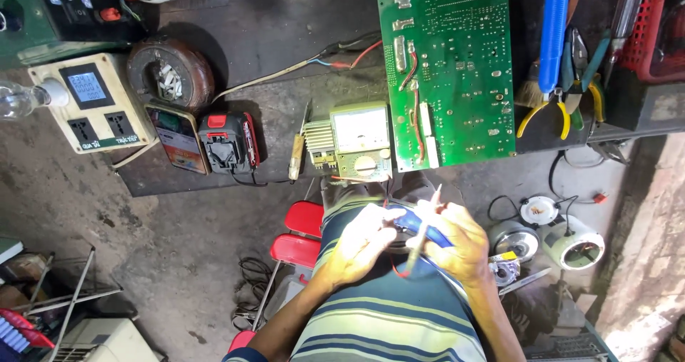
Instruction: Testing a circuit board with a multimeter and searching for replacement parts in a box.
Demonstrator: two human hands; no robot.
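Near the lap, a small blue part is pinched between the left hand and right hand; a thin probe, seemingly gripped by the right, crosses it. Farther off lie an analog meter and, rightward, a green circuit board.

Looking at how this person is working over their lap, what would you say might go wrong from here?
1. Both hands, the left hand and right hand, work a small blue part with a thin probe unsupported over the lap; a slip could jab a finger.
2. The green circuit board overhangs the bench edge and might get knocked off.
3. Loose wires by the meter could snag.
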